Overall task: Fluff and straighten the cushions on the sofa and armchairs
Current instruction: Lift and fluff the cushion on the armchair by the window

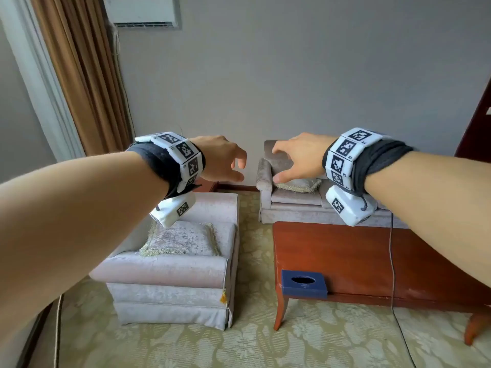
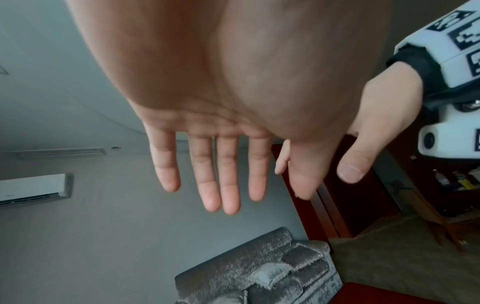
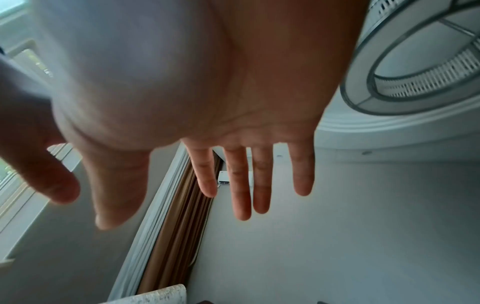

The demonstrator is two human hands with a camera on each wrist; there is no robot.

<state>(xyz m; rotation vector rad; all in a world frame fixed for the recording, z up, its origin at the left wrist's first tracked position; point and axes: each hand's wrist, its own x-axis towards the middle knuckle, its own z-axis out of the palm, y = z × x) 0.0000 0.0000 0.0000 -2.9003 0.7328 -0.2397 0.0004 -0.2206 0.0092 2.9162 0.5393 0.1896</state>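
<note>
Head view: left hand (image 1: 221, 159) and right hand (image 1: 299, 158) both raised in mid-air in front of the camera, palms down, arms stretched forward. Neither holds anything. Fingers loosely spread and slightly bent; the two hands are near each other but apart.

Left wrist view: left fingers (image 2: 207, 174) straight and relaxed, nothing in the palm; right hand (image 2: 381, 123) visible beside it, also empty. Right wrist view: right fingers (image 3: 241, 185) straight, slightly parted, free of any object.

Each wrist carries a white marker band (image 1: 183, 158) over a black strap, with a small white camera block hanging below it.

Below the left hand: pale armchair (image 1: 172, 272), seen from its side. One fringed cushion (image 1: 182, 239) lies on its seat, leaning a little against the backrest. Hands well above it, no contact.

Beyond the right hand, against the far wall: sofa (image 1: 289, 197) of the same pale fabric. A second fringed cushion (image 1: 297, 185) lies flat on its left seat, near the armrest. In the left wrist view the sofa (image 2: 259, 267) shows this cushion plus a further one at the frame's bottom edge.

Between camera and sofa: red-brown wooden table (image 1: 372, 261), with a dark blue tissue box (image 1: 304, 284) on its near left corner. Floor is patterned pale green carpet (image 1: 292, 346). Brown curtain (image 1: 82, 75) at left; air conditioner (image 1: 142, 11) high on the grey wall.
</note>
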